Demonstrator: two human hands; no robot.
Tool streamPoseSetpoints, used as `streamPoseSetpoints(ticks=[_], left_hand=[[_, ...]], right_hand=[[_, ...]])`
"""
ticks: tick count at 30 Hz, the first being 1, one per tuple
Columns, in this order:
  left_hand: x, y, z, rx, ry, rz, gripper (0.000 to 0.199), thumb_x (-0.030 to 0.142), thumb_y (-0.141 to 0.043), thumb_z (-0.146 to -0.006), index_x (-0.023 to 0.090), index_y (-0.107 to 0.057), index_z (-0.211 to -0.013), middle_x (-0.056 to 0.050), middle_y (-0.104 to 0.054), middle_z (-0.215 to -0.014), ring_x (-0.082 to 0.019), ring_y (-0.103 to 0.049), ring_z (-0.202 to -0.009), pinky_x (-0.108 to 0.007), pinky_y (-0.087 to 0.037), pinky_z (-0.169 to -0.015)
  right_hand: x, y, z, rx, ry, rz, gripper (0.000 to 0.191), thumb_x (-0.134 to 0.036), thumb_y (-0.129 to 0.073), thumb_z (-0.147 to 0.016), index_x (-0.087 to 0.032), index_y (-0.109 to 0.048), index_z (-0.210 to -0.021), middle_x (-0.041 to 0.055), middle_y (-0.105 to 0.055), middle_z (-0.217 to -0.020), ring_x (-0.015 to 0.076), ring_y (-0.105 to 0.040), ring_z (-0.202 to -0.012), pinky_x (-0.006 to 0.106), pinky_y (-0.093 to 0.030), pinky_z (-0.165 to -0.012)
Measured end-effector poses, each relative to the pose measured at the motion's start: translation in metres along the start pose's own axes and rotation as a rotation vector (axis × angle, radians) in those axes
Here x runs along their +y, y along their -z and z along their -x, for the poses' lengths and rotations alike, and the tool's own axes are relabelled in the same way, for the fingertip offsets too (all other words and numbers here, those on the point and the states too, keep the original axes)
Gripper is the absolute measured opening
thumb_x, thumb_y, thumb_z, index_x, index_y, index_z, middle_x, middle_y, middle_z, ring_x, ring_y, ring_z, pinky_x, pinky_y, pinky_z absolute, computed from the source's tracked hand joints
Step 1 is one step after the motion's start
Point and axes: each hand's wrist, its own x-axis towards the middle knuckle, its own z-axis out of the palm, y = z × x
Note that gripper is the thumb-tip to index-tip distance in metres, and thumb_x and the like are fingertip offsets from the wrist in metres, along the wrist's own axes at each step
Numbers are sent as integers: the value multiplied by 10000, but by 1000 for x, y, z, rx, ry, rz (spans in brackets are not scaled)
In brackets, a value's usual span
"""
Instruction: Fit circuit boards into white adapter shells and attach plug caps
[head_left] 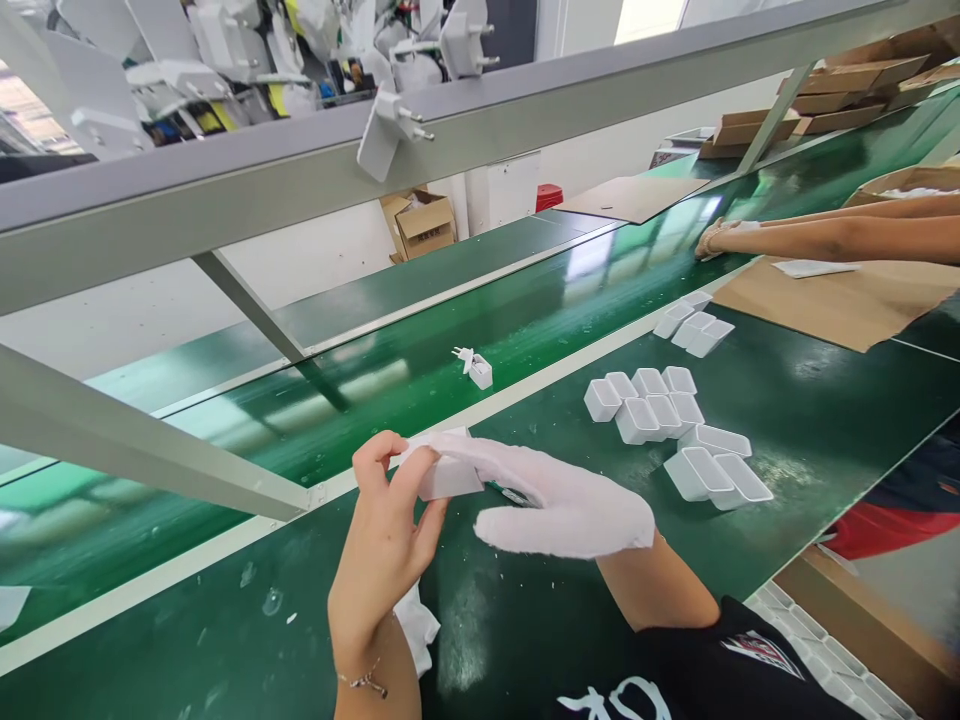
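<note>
My bare left hand [386, 530] is closed on a white plastic charger case [452, 480], pinching its left end between thumb and fingers. My right hand [566, 500], in a white glove, reaches over the same case from the right and has its fingers against the top and far side. Its thumb stands apart below. A bit of green circuit board [511, 492] shows beneath the gloved fingers; most of it is hidden. Under my left wrist lies a crumpled white cloth-like piece [417, 625].
White open cases [660, 415] stand in groups on the green table. A plug piece with a case [478, 370] lies on the conveyor belt [405, 400]. Overhead, a metal shelf [315, 190] carries many charger parts. A co-worker's arms [832, 235] reach in near cardboard [832, 300].
</note>
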Motion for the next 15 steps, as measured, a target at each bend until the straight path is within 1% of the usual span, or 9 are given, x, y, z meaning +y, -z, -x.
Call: streamPoseSetpoints(ticks=[3, 4, 6, 8, 10, 12, 13, 15], left_hand=[[-3, -3, 1, 48, -5, -21, 403, 29, -536, -873, 258, -447, -1192, -78, -401, -1127, -182, -506, -992, -300, -550, -830], [-5, -5, 0, 76, -19, -22, 397, 26, -541, -867, 255, -456, -1181, -79, -398, -1129, -185, -511, -1010, -311, -556, -850], [-8, -9, 0, 144, -60, -7, 383, 26, -557, -856, 251, -469, -1154, -81, -385, -1143, -190, -521, -1047, -335, -566, -892], [-10, -13, -1, 201, -104, 27, 381, 31, -581, -849, 254, -471, -1137, -83, -375, -1173, -192, -537, -1063, -364, -572, -919], [-11, -18, -2, 224, -128, 72, 396, 28, -604, -842, 256, -472, -1138, -89, -378, -1217, -188, -563, -1056, -360, -582, -888], [-11, -23, -2, 233, -145, 124, 425, 23, -612, -843, 259, -470, -1167, -102, -386, -1270, -186, -588, -1051, -333, -586, -832], [-11, -25, -1, 234, -144, 146, 447, 28, -617, -845, 264, -465, -1193, -111, -391, -1301, -192, -596, -1069, -330, -585, -825], [-10, -28, -1, 219, -116, 200, 506, 65, -634, -856, 288, -439, -1267, -131, -400, -1376, -230, -587, -1163, -362, -580, -865]], right_hand=[[0, 0, -1, -27, 10, -119, 651, -321, -593, -972, -272, -323, -1563, 96, -422, -1589, 216, -427, -1457, 421, -336, -1210], [0, 0, -1, -23, 1, -182, 644, -323, -594, -973, -291, -330, -1560, 82, -403, -1605, 211, -419, -1464, 421, -346, -1206], [1, 1, -1, 5, -21, -306, 596, -332, -586, -977, -323, -378, -1536, 60, -381, -1622, 216, -411, -1471, 414, -408, -1163], [1, 1, -2, 27, -16, -379, 519, -331, -569, -989, -342, -450, -1494, 43, -408, -1608, 216, -411, -1471, 377, -458, -1109], [0, 2, -3, 19, 31, -350, 463, -315, -555, -999, -344, -503, -1459, 32, -460, -1572, 197, -442, -1445, 339, -456, -1097], [-1, 1, -3, 14, 58, -241, 452, -316, -544, -1006, -330, -510, -1456, 35, -508, -1529, 186, -495, -1395, 334, -450, -1097], [-3, 0, -2, 18, 49, -172, 472, -321, -539, -1006, -317, -489, -1475, 46, -511, -1524, 194, -509, -1378, 348, -453, -1097], [-5, -3, -1, 50, 4, -31, 546, -317, -538, -997, -285, -415, -1529, 70, -475, -1552, 221, -499, -1386, 388, -445, -1116]])
